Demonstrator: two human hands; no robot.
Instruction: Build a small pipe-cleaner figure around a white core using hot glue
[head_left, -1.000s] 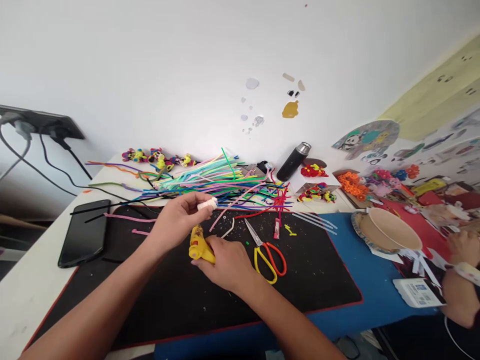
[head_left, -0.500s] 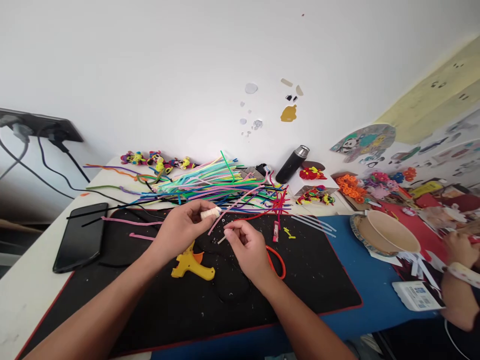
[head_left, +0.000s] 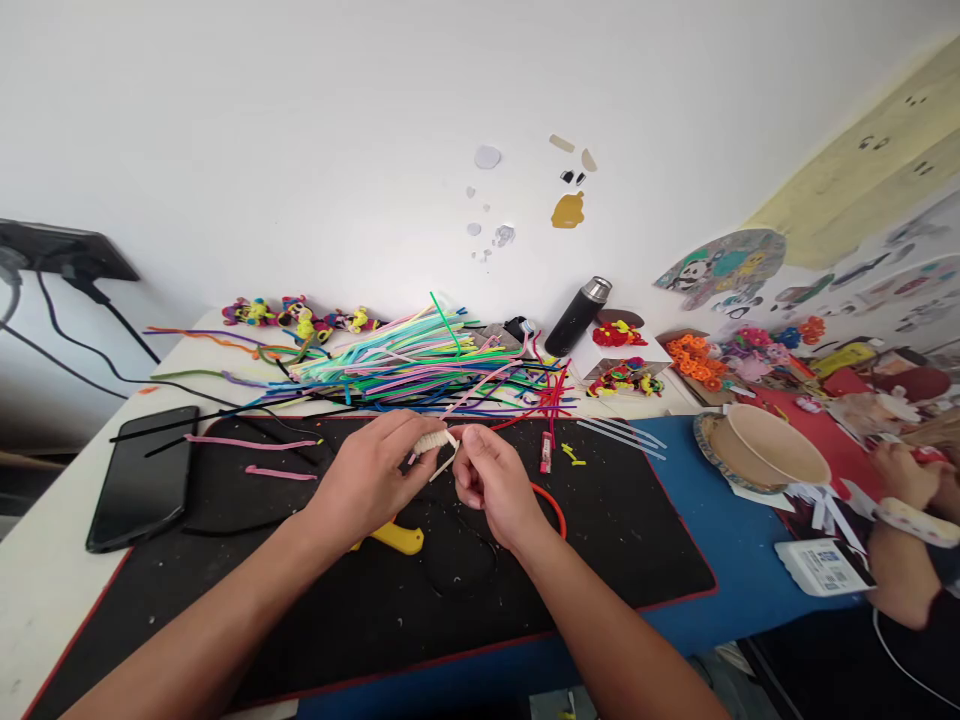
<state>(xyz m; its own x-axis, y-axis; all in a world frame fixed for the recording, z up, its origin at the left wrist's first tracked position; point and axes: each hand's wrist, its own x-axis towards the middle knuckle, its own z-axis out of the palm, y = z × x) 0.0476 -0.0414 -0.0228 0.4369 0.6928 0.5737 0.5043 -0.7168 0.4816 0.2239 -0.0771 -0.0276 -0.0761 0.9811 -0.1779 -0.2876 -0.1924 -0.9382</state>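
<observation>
Black mat [head_left: 337,620], cream coil [head_left: 430,440] between two hands

Scrap-speckled and edged in red, the mat lay across a pale table [head_left: 45,610]. On its near half a yellow handle [head_left: 401,540] stuck out from behind the left wrist, the rest of the tool hidden. A red loop [head_left: 553,508] lay partly covered by the right wrist.

Over the middle of the mat, the left hand [head_left: 379,465] pinched the ribbed coil between thumb and fingers. A thin pale strand [head_left: 444,463] showed at the coil's right end, angling down and to the left. The right hand [head_left: 495,485] had its thumb pressed to its curled fingers right beside that strand; whether they gripped it or only touched it could not be told.

Good work here seemed to call for a steady left hold, light enough not to flatten the ribs, with the right fingertips bending the strand gradually, close to the coil. A hard tug would probably have loosened the turns.

Farther back, two pink stems [head_left: 255,441] lay left of the hands, near a phone [head_left: 142,480]. Beyond the mat spread a pile of coloured stems [head_left: 390,360]; a black flask [head_left: 577,318] leaned to its right, before the white wall [head_left: 300,150].
</observation>
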